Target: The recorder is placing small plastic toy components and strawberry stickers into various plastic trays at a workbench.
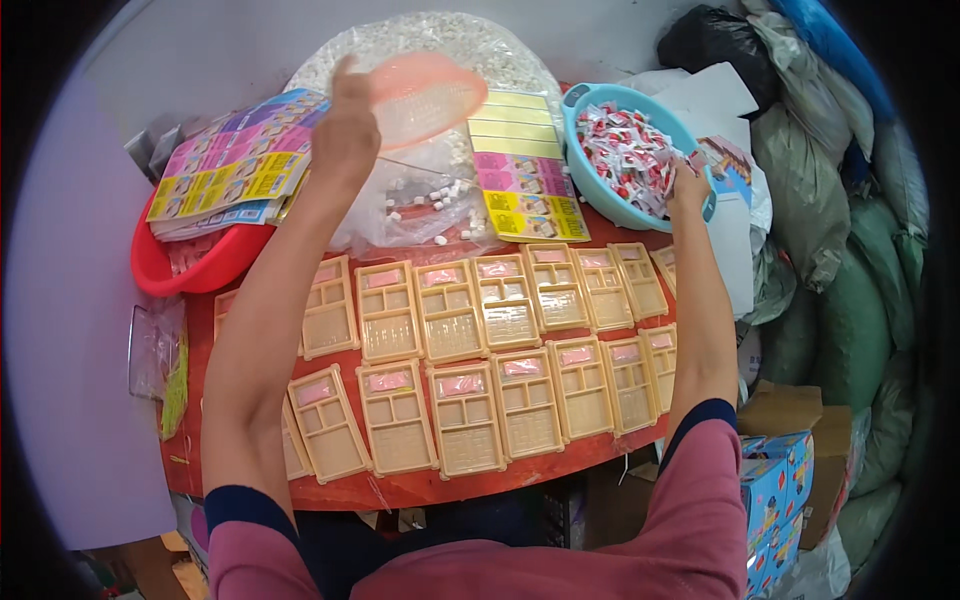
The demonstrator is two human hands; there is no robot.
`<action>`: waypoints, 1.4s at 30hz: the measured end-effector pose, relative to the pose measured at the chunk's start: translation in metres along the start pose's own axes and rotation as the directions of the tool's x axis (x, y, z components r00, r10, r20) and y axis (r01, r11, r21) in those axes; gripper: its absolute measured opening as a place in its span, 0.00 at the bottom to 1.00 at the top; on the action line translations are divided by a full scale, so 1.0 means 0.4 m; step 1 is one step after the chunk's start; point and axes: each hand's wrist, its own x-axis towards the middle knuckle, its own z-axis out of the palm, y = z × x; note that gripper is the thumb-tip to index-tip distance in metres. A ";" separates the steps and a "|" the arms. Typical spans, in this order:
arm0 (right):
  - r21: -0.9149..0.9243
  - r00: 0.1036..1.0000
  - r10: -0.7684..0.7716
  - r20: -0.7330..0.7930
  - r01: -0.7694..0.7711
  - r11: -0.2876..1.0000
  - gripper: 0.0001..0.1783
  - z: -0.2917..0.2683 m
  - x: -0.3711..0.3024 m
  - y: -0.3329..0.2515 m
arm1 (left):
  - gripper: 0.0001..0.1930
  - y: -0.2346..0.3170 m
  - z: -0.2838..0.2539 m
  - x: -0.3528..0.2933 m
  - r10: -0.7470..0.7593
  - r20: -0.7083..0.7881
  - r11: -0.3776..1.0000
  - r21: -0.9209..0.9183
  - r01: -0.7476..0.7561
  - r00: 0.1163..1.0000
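Observation:
My left hand (346, 130) is raised over the far side of the table, closed on the rim of a tilted, see-through pink plastic basket (425, 100). At the far right, my right hand (688, 184) reaches over the edge of a light blue basin (590, 190). Its fingers are closed at a small packet (697, 160). The basin holds many small red-and-white packets (625, 145). Below my arms, beige compartment trays (465, 425) lie in two rows, most with a pink packet (391, 381) in the top compartment. My forearms cover some trays.
A red basin (150, 255) with printed card sheets (235, 160) stands at the left. Behind, a big clear bag (450, 40) holds white pieces, beside a printed card (530, 185). The red table (400, 490) carries everything. Sacks (850, 300) and blue boxes (775, 490) crowd the right.

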 end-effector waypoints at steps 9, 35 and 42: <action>0.379 0.885 0.359 0.296 -0.454 0.806 0.04 0.028 -0.061 -0.201 | 0.25 0.272 -0.103 -0.047 -0.433 0.855 -0.349 -0.452 0.821 0.287; -0.332 0.245 0.293 0.924 0.137 0.933 0.20 -0.135 -0.600 -0.379 | 0.30 0.485 -0.312 -0.252 -0.094 0.971 -0.519 -0.236 0.821 0.219; -0.311 0.223 0.224 0.949 0.534 0.786 0.15 -0.141 -0.617 -0.352 | 0.29 0.485 -0.343 -0.266 -0.086 0.977 -0.503 -0.210 0.839 0.193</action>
